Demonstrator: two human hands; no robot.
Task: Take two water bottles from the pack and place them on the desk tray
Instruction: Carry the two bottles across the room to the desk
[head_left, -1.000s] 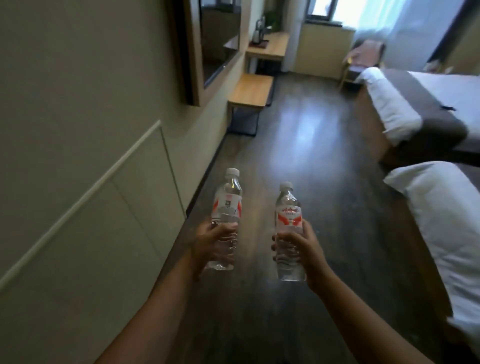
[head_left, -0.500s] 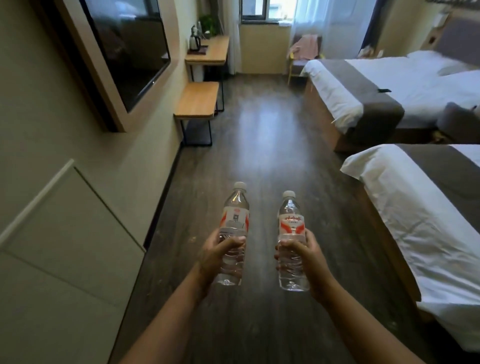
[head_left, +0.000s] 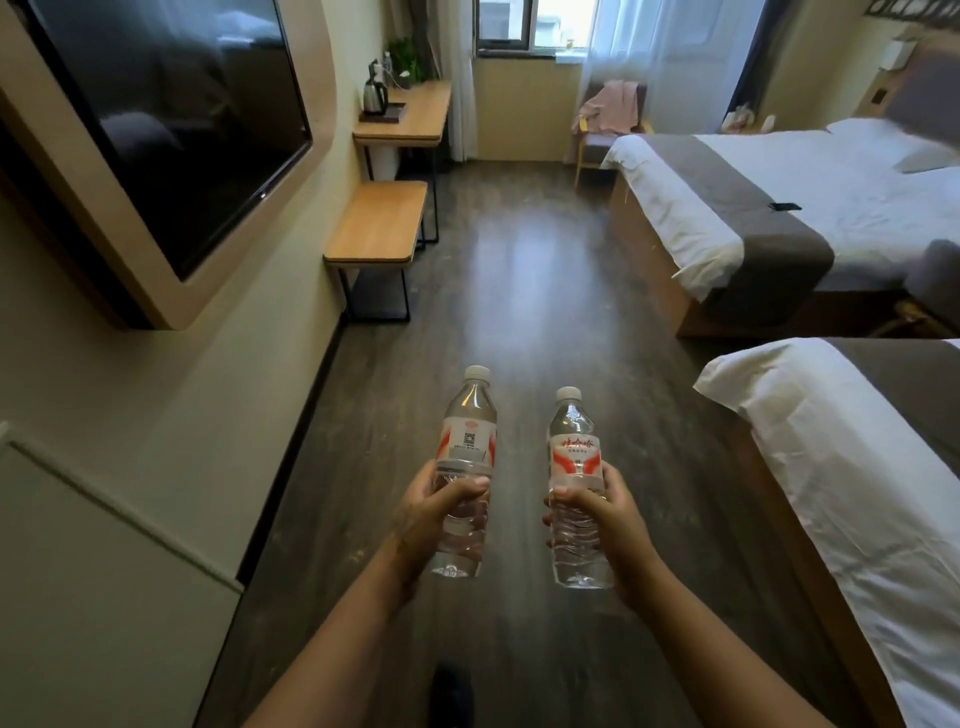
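Observation:
My left hand (head_left: 434, 525) grips a clear water bottle (head_left: 467, 441) with a red and white label and a white cap, held upright. A second water bottle (head_left: 574, 457) of the same kind stands upright in my right hand (head_left: 605, 525). Both are held side by side at chest height above the dark wooden floor. Far ahead on the left stands a wooden desk (head_left: 423, 117) with a dark tray (head_left: 392, 115) on it and a steel kettle (head_left: 374, 96) on the tray. The bottle pack is out of view.
A wall-mounted television (head_left: 171, 119) hangs on the left, with a low wooden bench (head_left: 376, 223) beyond it against the wall. Two beds stand on the right, the near bed (head_left: 841, 457) and the far bed (head_left: 753, 208). A chair (head_left: 610, 122) sits under the window.
The view has swung right and moved forward down the room; the television, bench and desk are nearer and larger. Both hands still hold their bottles upright in the same grip.

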